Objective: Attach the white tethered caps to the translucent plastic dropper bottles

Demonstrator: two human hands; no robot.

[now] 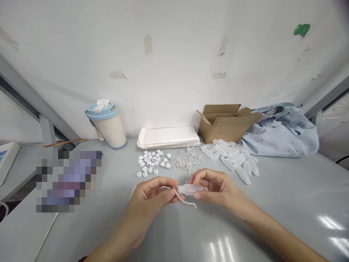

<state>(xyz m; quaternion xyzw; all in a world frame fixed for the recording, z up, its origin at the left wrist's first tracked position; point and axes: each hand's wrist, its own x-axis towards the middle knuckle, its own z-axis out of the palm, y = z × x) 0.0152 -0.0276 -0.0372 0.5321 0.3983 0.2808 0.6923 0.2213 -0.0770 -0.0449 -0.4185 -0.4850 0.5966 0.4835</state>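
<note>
We have the bottle [189,189] at lower center of the frame, just above the gray tabletop [109,233] as seen: translucent, milky soft-looking plastic, cylindrical body, stepped narrow neck. Long axis runs roughly horizontal across the frame, neck pointing left, base end to the right. Our right hand [222,187] grips the body, thumb below, index above, other fingers curled behind. Our left hand [152,194] has thumb and fingers pinched on a thin off-white strip [186,201], right at the neck; we can't tell if those fingertips also touch the bottle. The strip is flexible and matte, bowing down and right past the bottle, with a small kink at its free end. Behind the hands, mid-frame: a scatter of white molded caps [148,160], short and round, then a loose tangle of curly strips [188,163], then, right of center, a heap of bottles [234,156], same cloudy plastic, lying at mixed angles. Above those: a flat stack of glossy white cartons [169,136], an open brown cardboard box [229,129] with flaps up, and a crumpled pale blue speckled cloth [280,133] at right. Left of center, a cream tumbler [110,127] with blue lid and base. Far left, a pixelated patch [71,180]; any writing there is unreadable to us.
</note>
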